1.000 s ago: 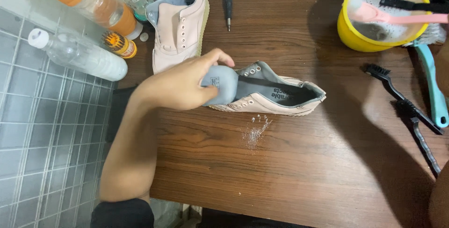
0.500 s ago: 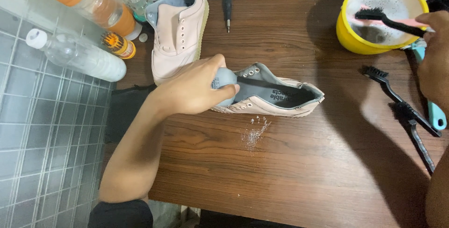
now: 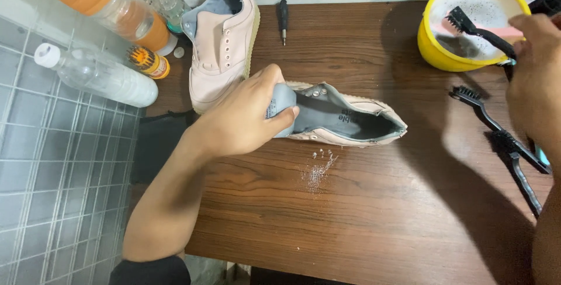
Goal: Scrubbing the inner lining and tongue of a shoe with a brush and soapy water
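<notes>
— What colour is the shoe (image 3: 345,124) being held?
— Pale pink outside, with a grey lining and tongue; the second shoe (image 3: 225,45) matches, with a cream sole edge.
— And the surface (image 3: 362,221)?
— Dark brown, with wood grain, plus a patch of white specks (image 3: 318,171).
— The bowl (image 3: 435,51)?
— Bright yellow, white foam inside. The brush (image 3: 476,28) over it has black bristles and a pink handle.
— On the left?
— A clear bottle (image 3: 96,75) with a white cap, and grey tiles (image 3: 58,174) in a grid with pale lines.
</notes>
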